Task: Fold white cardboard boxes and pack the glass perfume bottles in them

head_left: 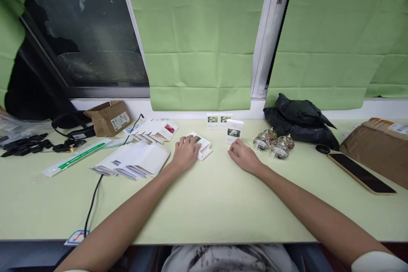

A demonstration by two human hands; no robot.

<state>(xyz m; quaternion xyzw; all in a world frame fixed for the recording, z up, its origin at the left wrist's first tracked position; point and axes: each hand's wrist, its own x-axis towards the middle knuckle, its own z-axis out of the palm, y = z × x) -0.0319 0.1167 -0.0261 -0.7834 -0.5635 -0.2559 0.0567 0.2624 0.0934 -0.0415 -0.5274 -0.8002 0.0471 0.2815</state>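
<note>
The left hand (186, 151) lies palm down, fingers spread and flat, pressing on a flattened white carton (201, 146) that pokes out past its fingertips on the bench (204, 204). It grips nothing; it only pins the carton. Just to its left a stack of folded white sheets (137, 162) lies fanned out, and beyond that, farther from the hand, a row of unfolded carton blanks (153, 129).

The right hand (244, 157) rests loosely curled on the bench, empty, its fingertips just below an assembled small box (234, 131) standing upright. Two more small boxes (218, 120) stand behind it by the wall. To the right of this hand sits a cluster of wrapped glass jars (274, 142), then a black bag (299, 121) and a phone (360, 173).

To fold the carton cleanly, I would judge it best to keep the left palm steady on the flat panel while the right hand lifts a flap along its crease.
</note>
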